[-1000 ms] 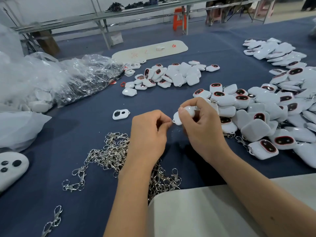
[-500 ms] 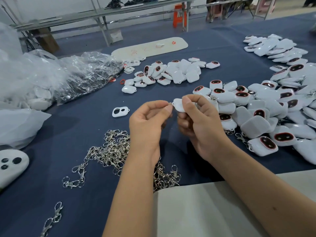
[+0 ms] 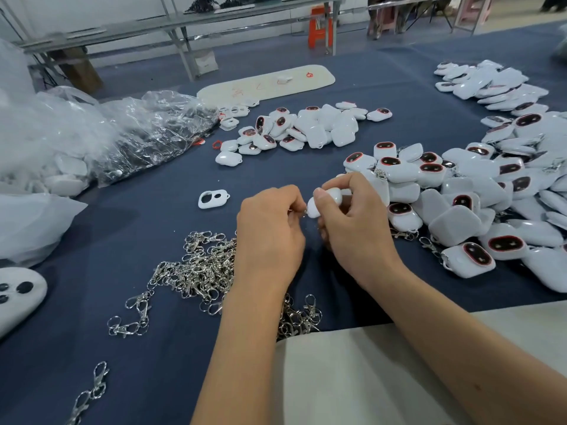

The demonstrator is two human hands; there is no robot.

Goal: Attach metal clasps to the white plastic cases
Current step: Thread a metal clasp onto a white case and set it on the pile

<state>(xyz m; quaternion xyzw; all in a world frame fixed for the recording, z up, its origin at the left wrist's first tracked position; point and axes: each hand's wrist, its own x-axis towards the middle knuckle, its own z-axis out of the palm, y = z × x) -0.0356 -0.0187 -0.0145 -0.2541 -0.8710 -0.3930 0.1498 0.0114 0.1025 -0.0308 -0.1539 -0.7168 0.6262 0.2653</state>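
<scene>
My right hand grips a white plastic case above the blue cloth, thumb on top of it. Against the case's left end my left hand pinches a small metal clasp, mostly hidden by the fingers. A heap of loose silver clasps lies below and left of my left hand. To the right is a large pile of white cases with dark red-rimmed windows.
A second pile of cases lies further back, another at the far right. A white two-hole cover sits alone left of my hands. Crumpled plastic bags fill the left. A white board lies at the near edge.
Both hands dropped slightly and closed together again. My left fingers have curled back onto the clasp at the case's end, after being looser half a second ago.
</scene>
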